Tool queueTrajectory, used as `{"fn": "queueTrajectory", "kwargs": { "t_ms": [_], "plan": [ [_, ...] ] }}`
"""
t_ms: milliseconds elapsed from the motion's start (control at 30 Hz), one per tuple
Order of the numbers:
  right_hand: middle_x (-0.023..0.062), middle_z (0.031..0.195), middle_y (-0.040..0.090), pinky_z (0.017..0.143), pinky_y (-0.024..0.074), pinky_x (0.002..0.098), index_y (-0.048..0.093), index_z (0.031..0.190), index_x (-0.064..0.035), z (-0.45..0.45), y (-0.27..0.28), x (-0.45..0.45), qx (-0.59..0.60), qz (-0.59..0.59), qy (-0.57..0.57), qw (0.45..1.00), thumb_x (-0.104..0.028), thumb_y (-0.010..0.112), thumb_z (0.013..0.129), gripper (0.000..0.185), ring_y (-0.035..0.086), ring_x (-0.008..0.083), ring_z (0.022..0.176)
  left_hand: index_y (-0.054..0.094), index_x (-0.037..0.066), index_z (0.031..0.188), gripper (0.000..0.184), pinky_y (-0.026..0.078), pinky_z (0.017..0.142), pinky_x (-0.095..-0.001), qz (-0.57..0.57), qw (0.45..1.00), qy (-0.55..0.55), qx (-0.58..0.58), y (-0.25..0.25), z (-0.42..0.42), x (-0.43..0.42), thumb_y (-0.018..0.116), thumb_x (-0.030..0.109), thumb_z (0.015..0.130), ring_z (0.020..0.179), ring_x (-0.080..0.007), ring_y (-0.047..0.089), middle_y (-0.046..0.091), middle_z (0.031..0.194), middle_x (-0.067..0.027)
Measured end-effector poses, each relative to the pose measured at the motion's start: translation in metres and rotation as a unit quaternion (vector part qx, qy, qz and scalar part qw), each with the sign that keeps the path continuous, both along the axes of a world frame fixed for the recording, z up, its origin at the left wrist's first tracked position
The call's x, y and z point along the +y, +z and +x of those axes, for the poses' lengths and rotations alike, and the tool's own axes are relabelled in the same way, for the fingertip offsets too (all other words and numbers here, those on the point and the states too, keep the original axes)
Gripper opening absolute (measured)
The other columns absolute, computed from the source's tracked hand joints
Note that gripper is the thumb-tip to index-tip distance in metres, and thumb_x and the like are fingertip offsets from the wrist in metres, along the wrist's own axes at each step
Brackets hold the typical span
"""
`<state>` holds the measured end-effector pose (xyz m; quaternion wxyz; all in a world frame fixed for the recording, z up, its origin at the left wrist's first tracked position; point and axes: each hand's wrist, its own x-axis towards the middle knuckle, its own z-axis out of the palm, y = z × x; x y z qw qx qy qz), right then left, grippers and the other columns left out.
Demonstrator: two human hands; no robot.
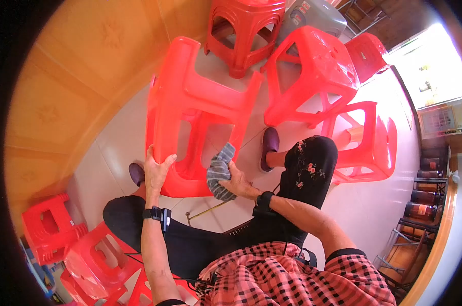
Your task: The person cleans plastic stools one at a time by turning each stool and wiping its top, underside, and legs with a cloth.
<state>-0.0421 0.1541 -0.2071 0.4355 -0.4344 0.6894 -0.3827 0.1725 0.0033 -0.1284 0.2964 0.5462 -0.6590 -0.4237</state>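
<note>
A red plastic stool [165, 109] is tipped over between my knees, its legs pointing away from me. My left hand [156, 176] grips its near left edge, thumb on the inner side and fingers round the outside. Bunched in my right hand [237, 182] is a grey striped cloth [222, 171], which lies against the near right part of the same stool. The fingers of that hand are partly hidden behind the cloth.
Several more red stools stand around: one upright [312, 71] ahead, one lying tipped [363, 140] at right, a stack [52, 227] at lower left. A grey appliance [312, 18] is at the back. An orange tiled wall [83, 76] runs along the left.
</note>
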Motion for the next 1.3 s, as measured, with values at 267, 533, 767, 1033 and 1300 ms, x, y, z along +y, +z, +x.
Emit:
{"fn": "queueTrajectory", "kwargs": {
  "t_ms": [267, 533, 767, 1033, 1300],
  "plan": [
    [0.0058, 0.100, 0.060, 0.082, 0.0489, 0.0325, 0.051, 0.115, -0.0043, -0.061, 0.057, -0.056, -0.240, -0.132, -0.161, 0.948, -0.005, 0.060, 0.081, 0.035, 0.057, 0.0135, 0.086, 0.046, -0.008, 0.121, 0.071, 0.051, 0.082, -0.0365, -0.052, 0.998, -0.013, -0.043, -0.004, -0.006, 0.001, 0.078, 0.027, 0.068, 0.092, -0.0316, 0.064, 0.063, 0.104, -0.0206],
    [0.0172, 0.106, 0.062, 0.076, 0.0509, 0.0375, 0.047, 0.123, -0.0014, -0.176, 0.000, -0.148, -0.031, 0.031, -0.340, 0.939, -0.028, 0.064, 0.079, 0.054, 0.063, 0.0296, 0.091, 0.046, -0.008, 0.121, 0.070, 0.050, 0.084, -0.0373, -0.032, 0.998, -0.027, -0.043, -0.008, -0.007, -0.001, 0.078, 0.025, 0.068, 0.096, -0.0329, 0.063, 0.063, 0.106, -0.0228],
    [0.0072, 0.087, 0.065, 0.066, 0.0536, 0.0337, 0.055, 0.119, -0.0094, -0.116, 0.035, -0.190, 0.092, -0.029, -0.278, 0.956, -0.017, 0.059, 0.081, 0.040, 0.066, 0.0191, 0.077, 0.045, -0.006, 0.119, 0.063, 0.051, 0.082, -0.0364, 0.024, 0.998, -0.051, -0.031, 0.000, -0.005, -0.005, 0.077, 0.016, 0.070, 0.095, -0.0307, 0.063, 0.061, 0.108, -0.0232],
    [0.0249, 0.098, 0.063, 0.083, 0.0475, 0.0451, 0.055, 0.109, -0.0018, -0.041, 0.143, -0.263, 0.137, -0.236, -0.065, 0.960, -0.029, 0.065, 0.073, 0.047, 0.061, 0.0396, 0.094, 0.044, -0.006, 0.118, 0.063, 0.052, 0.082, -0.0373, -0.025, 0.999, -0.042, -0.016, -0.009, -0.007, 0.001, 0.079, 0.018, 0.070, 0.094, -0.0316, 0.063, 0.061, 0.103, -0.0231],
    [0.0206, 0.085, 0.060, 0.070, 0.0484, 0.0482, 0.052, 0.099, -0.0050, -0.037, 0.140, -0.272, 0.374, -0.325, 0.095, 0.863, -0.029, 0.074, 0.067, 0.045, 0.060, 0.0403, 0.084, 0.039, -0.013, 0.127, 0.085, 0.047, 0.092, -0.0382, -0.007, 0.995, -0.011, -0.096, -0.017, -0.007, -0.002, 0.082, 0.029, 0.067, 0.109, -0.0359, 0.056, 0.054, 0.117, -0.0295]
  ]
}}
